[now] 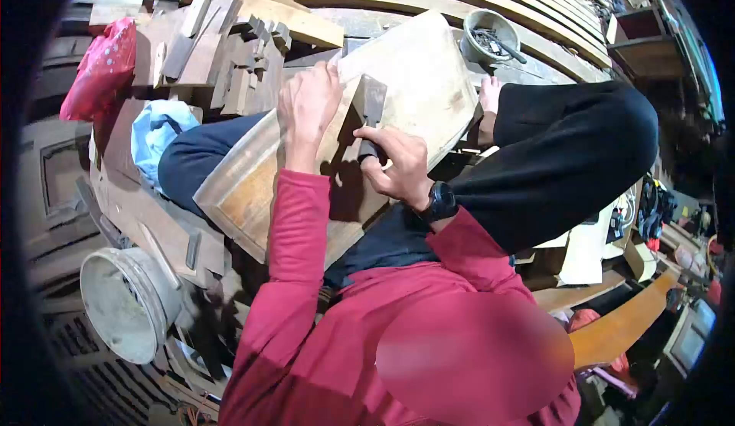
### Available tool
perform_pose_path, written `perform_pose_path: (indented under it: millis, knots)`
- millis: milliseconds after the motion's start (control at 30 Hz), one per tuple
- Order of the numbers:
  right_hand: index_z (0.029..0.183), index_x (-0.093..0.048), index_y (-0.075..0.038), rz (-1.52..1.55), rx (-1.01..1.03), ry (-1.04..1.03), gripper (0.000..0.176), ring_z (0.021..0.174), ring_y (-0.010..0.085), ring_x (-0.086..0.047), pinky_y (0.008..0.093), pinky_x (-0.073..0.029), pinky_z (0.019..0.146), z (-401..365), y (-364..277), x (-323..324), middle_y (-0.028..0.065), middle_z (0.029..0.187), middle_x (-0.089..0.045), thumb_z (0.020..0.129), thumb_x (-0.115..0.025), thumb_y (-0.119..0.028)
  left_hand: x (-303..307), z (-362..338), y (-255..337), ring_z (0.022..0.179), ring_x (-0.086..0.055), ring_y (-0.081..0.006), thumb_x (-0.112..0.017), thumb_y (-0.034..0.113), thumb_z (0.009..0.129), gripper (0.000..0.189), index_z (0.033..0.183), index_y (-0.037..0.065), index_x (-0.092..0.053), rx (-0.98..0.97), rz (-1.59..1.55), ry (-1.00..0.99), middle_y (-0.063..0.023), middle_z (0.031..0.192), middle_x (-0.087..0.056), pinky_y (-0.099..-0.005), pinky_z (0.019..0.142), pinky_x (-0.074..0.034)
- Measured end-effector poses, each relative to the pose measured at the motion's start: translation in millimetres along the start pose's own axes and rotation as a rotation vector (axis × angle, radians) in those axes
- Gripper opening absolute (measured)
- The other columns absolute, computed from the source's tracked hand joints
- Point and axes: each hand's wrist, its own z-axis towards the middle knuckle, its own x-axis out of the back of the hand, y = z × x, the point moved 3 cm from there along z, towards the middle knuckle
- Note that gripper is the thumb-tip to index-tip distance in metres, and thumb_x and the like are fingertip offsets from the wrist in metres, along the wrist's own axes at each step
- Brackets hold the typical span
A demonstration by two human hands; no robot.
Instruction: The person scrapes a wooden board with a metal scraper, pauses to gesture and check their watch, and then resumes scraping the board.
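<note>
At the centre, the wooden box [241,196] looks pale-edged, its orange-brown panel patchy and scuffed. The left hand [310,104] is closed over its upper side. The right hand [398,162] grips a dark-handled tool [373,101] with a flat blade; shadow and fingers obscure the handle and the box's middle.

The brown wooden box-shaped workpiece [241,192] lies slanted across the legs [566,158]. The flat-bladed tool [373,98], grey with dark handle, overlies it.
</note>
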Motion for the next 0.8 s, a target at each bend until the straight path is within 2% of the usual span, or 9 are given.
perform_pose_path:
  millis: [133, 233, 300, 333, 433, 500, 633, 767, 800]
  knots:
    - [0.105, -0.073, -0.006, -0.072, -0.035, 0.017, 0.036, 0.056, 0.0265, -0.060, 0.0374, -0.049, 0.055, -2.7, 13.2, -16.7, 0.0107, 0.068, -0.059, 0.070, -0.065, -0.007, 0.4, -5.2, 0.4, 0.095, -0.070, -0.0469, -0.041, 0.043, 0.108, 0.050, 0.105, 0.006, -0.075, 0.005, -0.002, -0.001, -0.0259, 0.098, -0.073, -0.0579, 0.084, -0.054]
    - [0.105, -0.072, -0.006, -0.031, -0.037, -0.022, 0.035, 0.060, 0.0272, -0.062, 0.0377, -0.051, 0.057, -3.1, 1.0, -4.1, 0.0113, 0.074, -0.063, 0.070, -0.068, -0.009, 6.1, -3.7, 6.0, 0.096, -0.069, -0.0473, -0.040, 0.043, 0.108, 0.051, 0.104, 0.005, -0.074, -0.001, -0.030, -0.010, -0.0262, 0.099, -0.072, -0.0574, 0.085, -0.054]
    - [0.110, -0.070, -0.008, 0.001, -0.019, -0.047, 0.038, 0.067, 0.0273, -0.066, 0.0380, -0.053, 0.060, -3.4, 0.6, -2.1, 0.0104, 0.083, -0.066, 0.072, -0.073, -0.013, 0.8, -2.7, 0.4, 0.096, -0.070, -0.0471, -0.040, 0.043, 0.108, 0.051, 0.104, 0.005, -0.075, -0.017, -0.006, -0.024, -0.0263, 0.099, -0.072, -0.0569, 0.085, -0.054]
    - [0.111, -0.069, -0.008, -0.020, -0.001, -0.049, 0.039, 0.068, 0.0270, -0.066, 0.0381, -0.053, 0.059, -5.1, 8.9, -7.9, 0.0096, 0.083, -0.065, 0.073, -0.074, -0.015, 3.0, -5.1, 1.5, 0.086, -0.072, -0.0449, -0.043, 0.037, 0.108, 0.046, 0.097, 0.005, -0.074, -0.054, -0.011, 0.036, -0.0260, 0.091, -0.073, -0.0562, 0.078, -0.056]
    - [0.113, -0.068, -0.008, -0.148, -0.026, -0.136, 0.039, 0.068, 0.0255, -0.066, 0.0364, -0.053, 0.059, -8.4, 16.9, -12.6, 0.0086, 0.082, -0.064, 0.075, -0.074, -0.016, 0.6, -4.5, 1.8, 0.087, -0.072, -0.0458, -0.042, 0.038, 0.108, 0.047, 0.098, 0.004, -0.074, -0.035, 0.024, 0.062, -0.0253, 0.091, -0.074, -0.0562, 0.078, -0.056]
    - [0.113, -0.068, -0.008, -0.074, -0.023, -0.079, 0.040, 0.070, 0.0266, -0.066, 0.0372, -0.053, 0.059, -7.3, 4.1, -4.3, 0.0091, 0.083, -0.064, 0.075, -0.075, -0.018, -1.6, 0.0, 0.9, 0.092, -0.071, -0.0456, -0.041, 0.041, 0.108, 0.050, 0.103, 0.004, -0.075, -0.020, 0.019, 0.015, -0.0248, 0.096, -0.073, -0.0564, 0.083, -0.054]
    - [0.107, -0.072, -0.007, -0.044, 0.008, 0.011, 0.037, 0.063, 0.0261, -0.064, 0.0357, -0.053, 0.059, -5.1, 14.1, -13.7, 0.0099, 0.074, -0.063, 0.070, -0.071, -0.010, 5.9, -6.4, 4.0, 0.094, -0.070, -0.0462, -0.042, 0.041, 0.108, 0.049, 0.105, 0.005, -0.075, 0.008, 0.006, -0.025, -0.0247, 0.097, -0.073, -0.0563, 0.085, -0.054]
    - [0.111, -0.072, -0.007, -0.033, -0.118, -0.088, 0.039, 0.071, 0.0290, -0.067, 0.0377, -0.055, 0.064, -4.5, 4.3, -2.4, 0.0114, 0.084, -0.067, 0.072, -0.071, -0.010, 0.7, -0.8, 1.6, 0.097, -0.070, -0.0466, -0.041, 0.043, 0.108, 0.051, 0.107, 0.005, -0.074, 0.002, -0.010, -0.010, -0.0257, 0.101, -0.073, -0.0572, 0.086, -0.054]
    - [0.111, -0.072, -0.007, 0.047, -0.061, -0.039, 0.038, 0.070, 0.0292, -0.066, 0.0371, -0.055, 0.064, -2.7, 1.7, -0.7, 0.0116, 0.083, -0.066, 0.073, -0.072, -0.010, 4.7, -0.7, 3.1, 0.097, -0.070, -0.0466, -0.041, 0.044, 0.108, 0.051, 0.107, 0.005, -0.074, 0.006, -0.004, -0.028, -0.0256, 0.102, -0.073, -0.0573, 0.086, -0.054]
